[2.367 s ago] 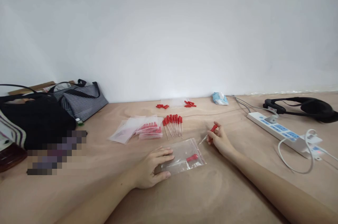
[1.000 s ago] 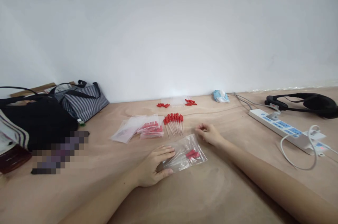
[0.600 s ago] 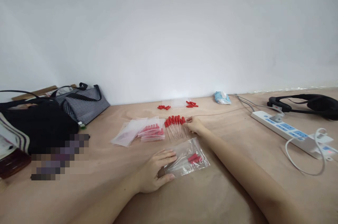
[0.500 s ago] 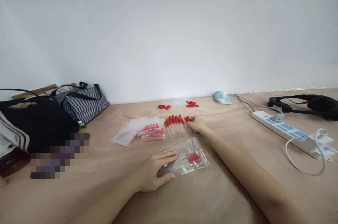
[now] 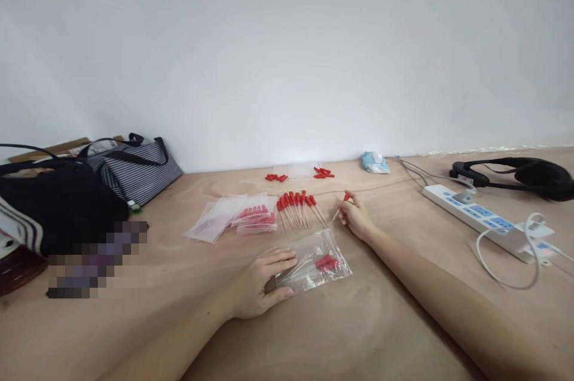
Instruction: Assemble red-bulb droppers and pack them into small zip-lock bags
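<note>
Flat on the table, my left hand [image 5: 264, 281] rests on the left end of a clear zip bag [image 5: 305, 258], its fingers and thumb spread apart. Inside that bag lie a few droppers with red bulbs [image 5: 327, 262]. My right hand [image 5: 356, 216] pinches a single dropper [image 5: 346, 197] just below its red bulb, and the thin tube slants down to the left toward the bag's upper edge. Left of it, several loose droppers [image 5: 293, 204] lie fanned out with bulbs away from me. Filled and flat zip bags [image 5: 244, 215] are stacked further left.
More red-bulbed droppers [image 5: 323, 173] and a clear bag lie near the wall. A blue-and-white packet [image 5: 375, 162], a white power strip [image 5: 479, 216] with cables and a black headset [image 5: 511, 176] stand right. Left are a striped bag [image 5: 139, 171] and a black bag [image 5: 58, 207].
My right hand has drawn one dropper away from the row, to the right and slightly toward me. My left hand stays on the bag. The view has shifted slightly.
</note>
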A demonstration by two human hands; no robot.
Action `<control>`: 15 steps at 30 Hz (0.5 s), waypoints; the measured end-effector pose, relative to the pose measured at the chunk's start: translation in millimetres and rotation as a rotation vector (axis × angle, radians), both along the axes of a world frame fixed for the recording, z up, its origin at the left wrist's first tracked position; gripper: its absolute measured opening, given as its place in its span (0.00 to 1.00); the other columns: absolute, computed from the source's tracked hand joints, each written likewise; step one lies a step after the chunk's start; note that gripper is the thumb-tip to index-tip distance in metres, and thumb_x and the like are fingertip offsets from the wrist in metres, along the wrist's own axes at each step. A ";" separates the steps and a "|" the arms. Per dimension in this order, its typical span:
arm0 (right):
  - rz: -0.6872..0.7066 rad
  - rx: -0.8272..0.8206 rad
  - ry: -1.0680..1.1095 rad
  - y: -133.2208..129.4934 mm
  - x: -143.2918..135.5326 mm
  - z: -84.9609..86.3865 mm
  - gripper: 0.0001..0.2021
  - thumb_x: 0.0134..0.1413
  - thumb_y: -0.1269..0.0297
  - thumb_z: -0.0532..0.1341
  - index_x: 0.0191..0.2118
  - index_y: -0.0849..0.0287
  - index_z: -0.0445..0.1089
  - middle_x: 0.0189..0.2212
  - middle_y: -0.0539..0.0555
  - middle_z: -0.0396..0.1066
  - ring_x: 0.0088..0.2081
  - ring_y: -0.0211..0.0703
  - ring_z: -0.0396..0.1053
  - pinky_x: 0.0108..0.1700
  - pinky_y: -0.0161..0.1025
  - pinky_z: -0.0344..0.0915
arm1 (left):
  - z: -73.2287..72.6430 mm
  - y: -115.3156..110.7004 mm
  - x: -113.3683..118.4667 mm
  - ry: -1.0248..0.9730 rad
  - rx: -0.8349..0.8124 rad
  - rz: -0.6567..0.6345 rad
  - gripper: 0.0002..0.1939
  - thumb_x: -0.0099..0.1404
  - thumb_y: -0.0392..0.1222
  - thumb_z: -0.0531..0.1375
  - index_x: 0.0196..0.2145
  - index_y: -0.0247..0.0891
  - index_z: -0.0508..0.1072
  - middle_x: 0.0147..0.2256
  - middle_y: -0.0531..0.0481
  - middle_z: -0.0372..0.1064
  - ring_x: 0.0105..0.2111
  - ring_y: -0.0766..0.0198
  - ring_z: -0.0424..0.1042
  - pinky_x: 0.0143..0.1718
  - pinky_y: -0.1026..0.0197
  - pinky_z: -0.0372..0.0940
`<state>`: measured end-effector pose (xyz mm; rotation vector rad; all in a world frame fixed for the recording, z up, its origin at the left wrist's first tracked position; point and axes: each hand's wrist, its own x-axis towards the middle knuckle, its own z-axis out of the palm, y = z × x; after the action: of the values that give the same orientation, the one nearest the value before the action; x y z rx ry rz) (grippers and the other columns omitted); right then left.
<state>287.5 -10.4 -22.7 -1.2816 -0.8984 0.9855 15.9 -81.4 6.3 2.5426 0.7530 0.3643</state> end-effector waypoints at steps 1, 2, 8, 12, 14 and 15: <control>-0.008 0.022 0.022 -10.4 3.9 -0.5 0.30 0.37 0.62 0.56 0.51 0.56 0.49 0.18 0.40 0.56 0.15 0.30 0.56 0.15 0.27 0.52 | 0.1 0.1 0.1 -0.005 -0.002 0.000 0.23 0.60 0.46 0.55 0.54 0.42 0.60 0.55 0.46 0.57 0.55 0.55 0.55 0.57 0.47 0.48; -0.014 0.055 0.050 -21.1 7.2 -0.9 0.31 0.36 0.60 0.57 0.51 0.55 0.49 0.18 0.40 0.57 0.16 0.31 0.57 0.16 0.27 0.54 | 0.1 0.2 0.2 -0.008 -0.004 -0.003 0.23 0.60 0.46 0.55 0.53 0.42 0.61 0.54 0.46 0.57 0.55 0.55 0.55 0.57 0.47 0.48; 0.014 0.148 0.104 -65.0 8.8 0.9 0.31 0.37 0.55 0.63 0.48 0.54 0.51 0.20 0.41 0.59 0.19 0.33 0.61 0.20 0.31 0.61 | 1.1 0.1 0.0 0.011 0.002 -0.001 0.24 0.61 0.47 0.54 0.54 0.41 0.60 0.55 0.46 0.56 0.56 0.55 0.53 0.57 0.47 0.47; 0.133 0.154 0.186 -72.3 -1.1 5.2 0.26 0.40 0.53 0.63 0.44 0.53 0.53 0.22 0.43 0.63 0.22 0.34 0.64 0.25 0.34 0.63 | 0.1 -0.6 -0.8 0.015 -0.003 0.011 0.25 0.61 0.47 0.54 0.55 0.43 0.58 0.55 0.47 0.56 0.56 0.55 0.54 0.57 0.47 0.47; 0.212 0.147 0.225 -74.9 -5.5 6.8 0.23 0.40 0.52 0.63 0.41 0.54 0.55 0.25 0.46 0.66 0.24 0.35 0.66 0.29 0.35 0.64 | -2.9 0.0 -2.2 0.012 -0.002 0.039 0.28 0.60 0.48 0.55 0.57 0.44 0.54 0.56 0.48 0.54 0.56 0.54 0.53 0.56 0.47 0.48; 0.252 0.140 0.220 -76.5 -7.3 7.1 0.22 0.40 0.51 0.62 0.39 0.55 0.56 0.26 0.47 0.66 0.24 0.35 0.66 0.28 0.35 0.63 | -4.8 0.5 -3.1 0.010 0.000 0.050 0.30 0.60 0.48 0.55 0.58 0.45 0.51 0.57 0.48 0.52 0.56 0.53 0.52 0.56 0.48 0.49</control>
<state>280.2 -86.9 -15.5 -0.9367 -0.9535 1.2129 12.8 -80.9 1.5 2.5312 0.8213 0.3681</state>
